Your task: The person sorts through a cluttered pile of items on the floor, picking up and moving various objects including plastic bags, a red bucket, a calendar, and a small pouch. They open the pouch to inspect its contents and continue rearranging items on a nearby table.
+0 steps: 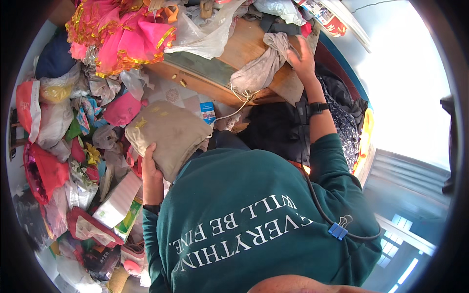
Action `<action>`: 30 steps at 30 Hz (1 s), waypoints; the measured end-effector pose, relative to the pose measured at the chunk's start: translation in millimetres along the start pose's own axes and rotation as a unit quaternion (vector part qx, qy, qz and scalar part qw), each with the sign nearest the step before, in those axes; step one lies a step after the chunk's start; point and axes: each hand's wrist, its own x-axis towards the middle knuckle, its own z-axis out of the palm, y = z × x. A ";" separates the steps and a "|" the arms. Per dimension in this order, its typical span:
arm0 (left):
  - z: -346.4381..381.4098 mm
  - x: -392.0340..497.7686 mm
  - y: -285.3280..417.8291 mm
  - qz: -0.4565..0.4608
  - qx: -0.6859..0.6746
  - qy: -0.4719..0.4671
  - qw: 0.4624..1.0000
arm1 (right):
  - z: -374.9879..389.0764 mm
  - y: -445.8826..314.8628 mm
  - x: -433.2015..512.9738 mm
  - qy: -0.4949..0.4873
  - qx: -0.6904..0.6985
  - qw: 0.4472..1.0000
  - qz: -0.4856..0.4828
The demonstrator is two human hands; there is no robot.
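Observation:
My left hand (152, 170) grips the near-left edge of a folded khaki cloth bundle (172, 135) with small yellow marks, just ahead of my lap. My right hand (303, 61) is raised over a wooden furniture top (243, 42), its fingers spread. Beside its thumb lies a twisted greyish-beige cloth (256, 71); whether they touch, I cannot tell. Loose white strings hang from the near end of that cloth. A white cord (234, 112) runs from there towards the khaki bundle. Between them, a small blue box (207, 112) sits on the patterned floor.
Pink fabric with gold trim (128, 44) and a white plastic bag (205, 33) cover the far left. Bags, artificial flowers (92, 154) and a white package (117, 201) crowd my left side. Dark cloth (274, 124) lies at my right. A cable with a blue binder clip (338, 231) crosses my right shoulder.

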 end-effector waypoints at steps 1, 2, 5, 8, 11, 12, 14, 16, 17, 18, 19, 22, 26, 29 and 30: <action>4.8 -0.1 -2.0 0.003 0.002 -0.019 1.000 | 10.9 6.5 2.0 -0.028 0.007 0.999 -0.016; 10.7 2.8 -3.1 -0.012 0.005 0.001 1.000 | 21.4 7.2 0.9 -0.066 0.017 0.997 -0.039; 25.3 6.2 -4.3 -0.028 0.048 0.021 0.998 | 34.6 -16.5 7.3 -0.107 0.098 0.984 0.105; 39.6 5.1 -7.8 -0.026 0.040 0.000 0.999 | 19.3 -78.4 -9.7 -0.135 0.348 0.921 0.111; 56.0 7.4 -9.3 -0.028 0.038 -0.011 0.999 | 22.8 -173.9 -67.7 -0.162 0.401 0.901 0.020; 62.5 8.2 -10.2 -0.026 0.035 -0.021 0.999 | 32.2 -195.4 -75.2 -0.182 0.301 0.921 -0.169; 73.8 5.1 -12.3 -0.004 0.019 -0.037 0.999 | 63.6 -242.3 -100.0 -0.278 0.310 0.871 -0.261; 83.4 -0.1 -8.6 0.026 0.066 -0.018 0.997 | 85.1 -251.2 -103.7 -0.287 0.286 0.873 -0.270; 87.3 -4.5 -5.5 0.056 0.095 -0.065 0.992 | 104.8 -246.9 -90.4 -0.270 0.283 0.871 -0.296; 88.5 -12.5 -2.6 0.069 0.134 -0.080 0.985 | 129.7 -244.7 -71.6 -0.253 0.346 0.873 -0.231; 88.4 -22.1 -0.2 0.088 0.162 -0.110 0.977 | 150.9 -243.8 -54.8 -0.263 0.388 0.871 -0.147; 91.1 -36.5 3.3 0.063 0.161 -0.066 0.983 | 182.5 -251.3 -39.9 -0.158 0.306 0.933 -0.105; 79.8 -33.4 -4.3 0.071 0.121 -0.074 0.987 | 170.9 -289.6 -83.8 -0.203 0.352 0.903 -0.138; 56.1 -17.9 -15.8 0.065 0.099 -0.021 0.993 | 127.8 -292.8 -130.4 -0.321 0.399 0.841 -0.178; 46.9 -14.9 -22.1 0.074 0.080 -0.032 0.994 | 112.5 -286.7 -139.4 -0.336 0.389 0.841 -0.167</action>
